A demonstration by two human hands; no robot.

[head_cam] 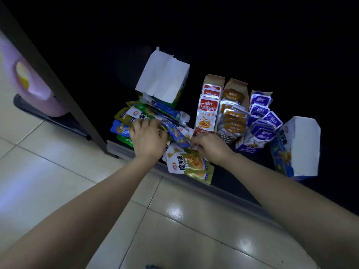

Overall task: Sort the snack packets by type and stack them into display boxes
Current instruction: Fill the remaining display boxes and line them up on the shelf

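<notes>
A loose pile of green, blue and olive snack packets (155,115) lies on the dark table near its front edge. My left hand (147,136) rests on top of the pile with curled fingers gripping packets. My right hand (208,147) pinches a packet at the pile's right side, above an olive packet (191,165) that overhangs the edge. Three display boxes stand side by side behind it: one with red packets (208,105), one with brown packets (233,117), one with purple packets (260,125).
A white-flapped green box (164,78) stands behind the pile. A blue box with a white flap (299,148) lies at the right. The table's front edge (213,191) runs diagonally over a glossy tiled floor (174,220). A dark post (58,84) rises at the left.
</notes>
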